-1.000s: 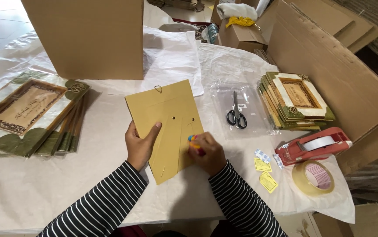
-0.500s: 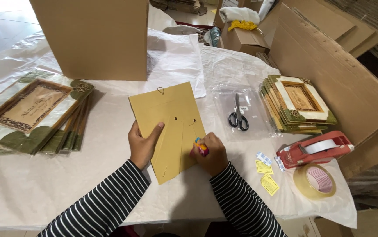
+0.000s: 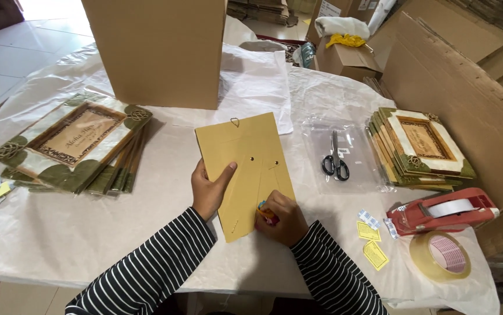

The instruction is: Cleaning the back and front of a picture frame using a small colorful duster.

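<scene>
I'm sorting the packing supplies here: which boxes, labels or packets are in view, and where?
Tall brown carton: upright, behind the tan backing board.
Small brown box: far right, cloths on top.
Yellow labels: two squarish tags right of the right hand.
Small white-blue packets: beside those labels.

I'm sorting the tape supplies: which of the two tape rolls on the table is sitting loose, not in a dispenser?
The clear-yellowish tape roll lying flat at the table's near right corner. The other, white roll is mounted in the red dispenser just behind it.

A plastic-covered table [image 3: 59, 245] stands on pale floor tiles [image 3: 24, 52], cardboard sheets [image 3: 456, 76] leaning alongside.
</scene>
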